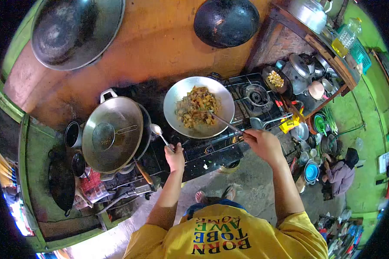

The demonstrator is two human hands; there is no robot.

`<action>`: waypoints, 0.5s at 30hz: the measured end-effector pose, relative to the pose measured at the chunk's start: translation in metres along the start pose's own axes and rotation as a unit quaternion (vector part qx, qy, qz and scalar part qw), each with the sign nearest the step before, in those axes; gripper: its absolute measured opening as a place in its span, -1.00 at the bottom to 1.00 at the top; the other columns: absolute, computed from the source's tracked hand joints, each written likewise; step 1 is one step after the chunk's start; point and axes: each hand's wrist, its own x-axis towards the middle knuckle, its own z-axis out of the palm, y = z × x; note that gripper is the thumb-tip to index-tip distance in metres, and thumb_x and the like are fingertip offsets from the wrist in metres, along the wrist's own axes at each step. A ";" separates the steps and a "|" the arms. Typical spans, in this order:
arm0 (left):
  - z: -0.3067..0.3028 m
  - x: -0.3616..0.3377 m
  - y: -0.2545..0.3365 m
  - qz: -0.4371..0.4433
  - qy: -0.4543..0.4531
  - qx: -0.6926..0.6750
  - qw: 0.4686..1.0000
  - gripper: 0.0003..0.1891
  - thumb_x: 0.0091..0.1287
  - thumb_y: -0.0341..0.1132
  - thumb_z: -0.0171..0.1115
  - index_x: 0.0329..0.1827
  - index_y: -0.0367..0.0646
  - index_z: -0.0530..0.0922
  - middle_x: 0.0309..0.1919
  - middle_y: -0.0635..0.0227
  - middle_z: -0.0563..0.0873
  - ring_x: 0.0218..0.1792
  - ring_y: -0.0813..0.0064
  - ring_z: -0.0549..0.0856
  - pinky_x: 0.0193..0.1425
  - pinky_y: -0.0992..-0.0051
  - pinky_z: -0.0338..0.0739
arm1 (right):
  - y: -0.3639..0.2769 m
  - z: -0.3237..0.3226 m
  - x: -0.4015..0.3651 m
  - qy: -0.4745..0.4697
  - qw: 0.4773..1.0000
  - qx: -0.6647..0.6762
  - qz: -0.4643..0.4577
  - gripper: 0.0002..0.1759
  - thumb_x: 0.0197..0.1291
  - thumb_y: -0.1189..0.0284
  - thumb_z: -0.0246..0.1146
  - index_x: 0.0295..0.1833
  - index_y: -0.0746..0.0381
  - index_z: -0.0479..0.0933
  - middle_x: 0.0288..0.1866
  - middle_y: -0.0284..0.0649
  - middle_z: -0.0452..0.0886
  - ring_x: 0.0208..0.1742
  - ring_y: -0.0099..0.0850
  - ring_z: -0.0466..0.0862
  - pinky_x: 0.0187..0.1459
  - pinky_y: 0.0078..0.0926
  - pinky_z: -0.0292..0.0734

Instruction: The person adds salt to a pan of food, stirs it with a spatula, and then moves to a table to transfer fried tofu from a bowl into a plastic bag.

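1. Silvery metal describes the wok (175, 91), sitting over the stove (240, 88) in front of the person, with chopped brown and yellowish food (197, 105) heaped in its middle
2. Among the food rests the tip of a long metal utensil (229, 122); the right hand (263, 146) has its fingers closed around the handle, beyond the wok's rim
3. Just beside the wok, on its left, is the bowl of a metal spoon (157, 129), whose handle is gripped in the closed left hand (175, 159)
4. Further left, a wide pan (127, 111) holds a round wire strainer (103, 136)
5. Right of the wok are a bare burner (257, 95), a ladle (257, 123) and a yellow packet (291, 123); beyond the burner, a dark pan holds pale pieces (275, 79)
6. Two dark round pans, one large (78, 32) and one smaller (227, 22), are up against the orange-brown wall (160, 39)
7. Well apart, at lower right, another person (342, 177) is low down near a blue basin (311, 172)
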 end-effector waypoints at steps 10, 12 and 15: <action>-0.014 0.014 -0.018 0.100 0.035 0.161 0.981 -0.75 0.22 -0.40 0.33 -0.26 -0.25 0.38 -0.42 0.26 0.56 -0.41 0.43 0.62 -0.30 0.41 0.52 | 0.036 0.095 -0.014 0.064 0.997 0.025 -0.025 -0.57 0.17 0.23 0.25 0.17 0.02 0.48 -0.22 -0.06 0.59 -0.24 -0.04 0.65 -0.25 -0.12 0.59; -0.011 -0.015 0.015 0.193 0.057 0.263 0.944 -0.74 0.20 -0.33 0.34 -0.29 -0.31 0.44 -0.36 0.18 0.61 -0.34 0.30 0.60 -0.21 0.30 0.49 | 0.045 0.080 -0.037 0.092 0.995 0.023 -0.031 -0.42 0.15 0.21 0.28 0.29 0.09 0.38 -0.10 0.06 0.53 -0.18 0.06 0.62 -0.14 -0.08 0.56; -0.008 -0.068 0.052 0.260 0.021 0.325 0.909 -0.73 0.24 -0.27 0.32 -0.30 -0.27 0.41 -0.47 0.14 0.55 -0.39 0.08 0.55 -0.23 0.21 0.44 | 0.068 0.036 -0.102 0.123 0.990 0.052 0.047 -0.38 0.18 0.25 0.28 0.35 0.08 0.31 -0.07 0.03 0.51 -0.07 0.05 0.56 -0.06 -0.09 0.50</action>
